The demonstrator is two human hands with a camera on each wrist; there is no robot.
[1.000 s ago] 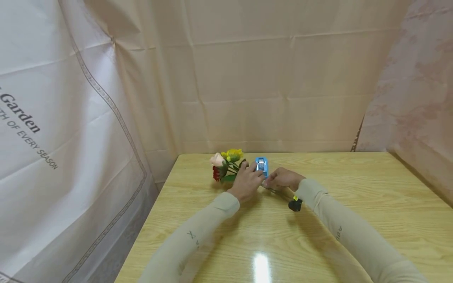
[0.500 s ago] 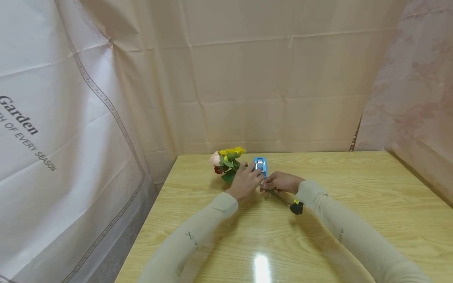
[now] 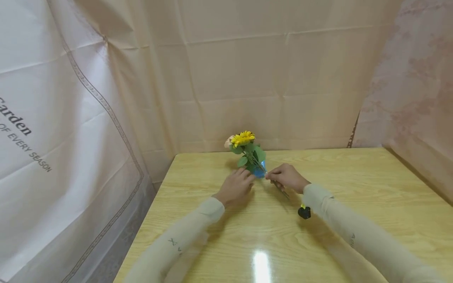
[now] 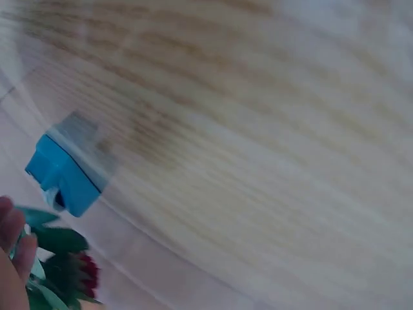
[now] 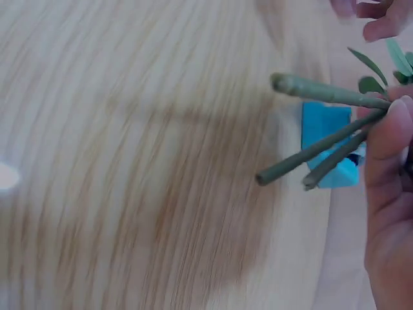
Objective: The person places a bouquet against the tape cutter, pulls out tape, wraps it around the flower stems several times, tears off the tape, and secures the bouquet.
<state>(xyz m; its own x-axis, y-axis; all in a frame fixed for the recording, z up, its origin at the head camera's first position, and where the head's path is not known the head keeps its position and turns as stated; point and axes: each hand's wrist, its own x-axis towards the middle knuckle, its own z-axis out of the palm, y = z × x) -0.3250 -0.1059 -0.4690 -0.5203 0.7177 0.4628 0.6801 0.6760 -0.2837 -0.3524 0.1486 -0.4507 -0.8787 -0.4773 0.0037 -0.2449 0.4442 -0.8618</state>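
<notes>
My right hand (image 3: 288, 177) pinches the stems (image 5: 322, 145) of a small bunch of flowers between thumb and fingers. Three cut stem ends stick out past the thumb in the right wrist view. The bunch leans up and left in the head view, with a yellow sunflower (image 3: 242, 138), a pale pink rose (image 3: 229, 142) and green leaves (image 3: 260, 154). A dark red flower (image 4: 87, 274) shows in the left wrist view. My left hand (image 3: 234, 187) is just below the leaves, fingers loosely bent, holding nothing visible. Behind the stems stands a blue tape dispenser (image 5: 326, 123), partly hidden.
The wooden table (image 3: 226, 243) extends to a hanging beige cloth (image 3: 233, 78) at the back. A printed white cloth (image 3: 92, 165) hangs on the left. Near the right cuff is a small black object (image 3: 304, 212) with a yellow bit.
The flowers have risen and swung upright and right, now partly covering the tape dispenser. My left hand has drawn back from the stems, down and left. My right hand keeps its pinch.
</notes>
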